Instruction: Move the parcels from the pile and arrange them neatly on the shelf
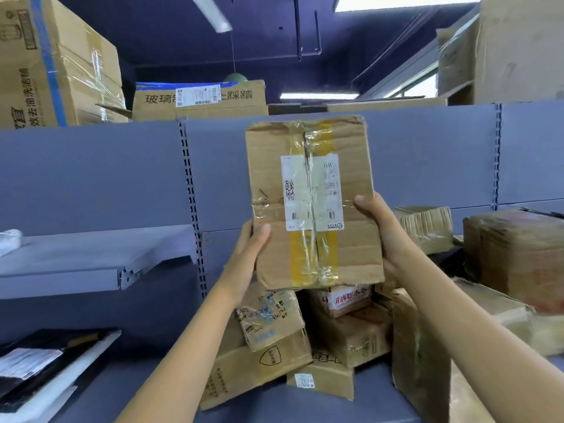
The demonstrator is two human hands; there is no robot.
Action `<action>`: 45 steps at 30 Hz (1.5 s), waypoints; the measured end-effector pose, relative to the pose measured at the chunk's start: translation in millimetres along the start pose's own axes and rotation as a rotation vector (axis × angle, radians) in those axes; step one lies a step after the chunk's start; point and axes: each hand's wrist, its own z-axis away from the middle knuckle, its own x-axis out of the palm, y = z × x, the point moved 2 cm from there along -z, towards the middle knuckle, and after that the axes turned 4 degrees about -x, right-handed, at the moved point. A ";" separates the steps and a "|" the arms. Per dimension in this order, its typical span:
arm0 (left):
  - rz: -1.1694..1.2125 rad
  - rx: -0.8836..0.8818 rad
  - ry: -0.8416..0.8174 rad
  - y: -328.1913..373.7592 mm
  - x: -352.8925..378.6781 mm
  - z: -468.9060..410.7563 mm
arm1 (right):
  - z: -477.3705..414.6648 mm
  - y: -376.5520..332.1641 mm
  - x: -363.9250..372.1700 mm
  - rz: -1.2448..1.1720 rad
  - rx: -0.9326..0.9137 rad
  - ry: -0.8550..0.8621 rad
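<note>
A worn cardboard parcel (274, 166) with yellow tape and a white shipping label is held up in front of the grey shelf unit (91, 178). My left hand (248, 254) grips its lower left edge, thumb on the front face. My right hand (377, 222) grips its right edge, thumb on the front. Below it lies the pile of parcels (305, 340), several brown boxes stacked unevenly on a lower shelf board.
A grey shelf board (76, 261) juts out at the left with a white bag (9, 241) on it. Flat black and white packets (39, 367) lie lower left. Big cartons (195, 99) stand on top of the unit. More boxes (515, 254) sit at the right.
</note>
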 end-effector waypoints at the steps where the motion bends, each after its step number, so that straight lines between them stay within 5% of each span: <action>1: 0.007 0.002 0.011 -2.1 2.5 0.7 | 3.3 1.0 -2.4 0.018 0.003 0.003; 8: 0.088 0.039 0.048 -10.8 11.3 10.5 | 20.9 -1.7 -12.4 0.250 -0.022 -0.094; 22: 0.106 0.046 -0.213 -21.3 60.7 9.9 | 81.1 -42.0 -72.0 0.379 -0.045 0.115; 26: -0.063 0.039 -0.460 7.7 67.0 9.1 | 105.4 -103.3 -102.8 0.508 -0.162 0.226; 30: -0.342 -0.007 -0.723 52.7 89.4 8.5 | 125.9 -129.0 -110.5 0.775 0.012 -0.079; 37: -0.686 -0.143 -0.879 96.5 143.2 21.6 | 152.9 -124.9 -144.5 0.465 0.229 -0.134; 40: -0.655 -0.032 -0.763 95.5 156.7 24.9 | 162.1 -122.4 -169.1 0.412 0.198 -0.046; 45: -0.177 0.213 -0.110 57.7 172.7 36.2 | 180.4 -136.4 -204.3 0.152 0.020 0.206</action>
